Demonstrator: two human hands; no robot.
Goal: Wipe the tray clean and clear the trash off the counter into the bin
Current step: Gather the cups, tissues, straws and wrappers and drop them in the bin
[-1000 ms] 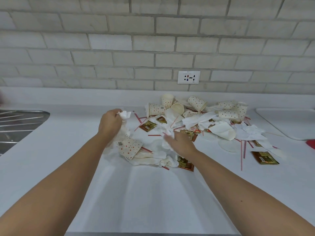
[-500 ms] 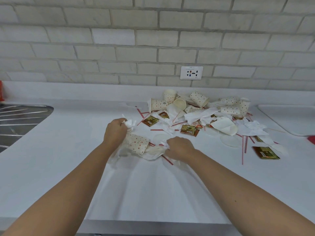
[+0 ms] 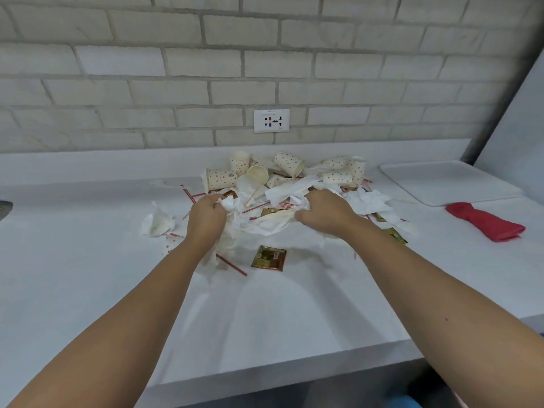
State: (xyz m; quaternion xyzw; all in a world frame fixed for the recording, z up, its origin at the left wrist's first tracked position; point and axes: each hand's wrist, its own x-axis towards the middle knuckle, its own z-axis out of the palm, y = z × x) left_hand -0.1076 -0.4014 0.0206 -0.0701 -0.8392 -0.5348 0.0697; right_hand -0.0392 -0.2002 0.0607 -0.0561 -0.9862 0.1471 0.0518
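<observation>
A heap of trash lies on the white counter (image 3: 88, 275): dotted paper cups (image 3: 221, 178), crumpled white napkins (image 3: 290, 189), red straws (image 3: 231, 265) and gold sachets (image 3: 268, 258). My left hand (image 3: 206, 217) grips crumpled napkins at the heap's left side. My right hand (image 3: 325, 212) grips a bunch of napkins at its middle. A loose napkin (image 3: 159, 223) lies left of my left hand. The white tray (image 3: 441, 184) sits at the back right, with a red cloth (image 3: 485, 220) in front of it.
A brick wall with a socket (image 3: 271, 120) stands behind the heap. The sink's edge (image 3: 4, 207) shows at the far left. The counter's front edge runs across the bottom of the view. Something blue (image 3: 485, 403) shows below the counter at the lower right.
Both hands have reached forward into the heap and closed on napkins. The dotted cup my left hand held is gone from view. The view has shifted right, bringing the red cloth into sight.
</observation>
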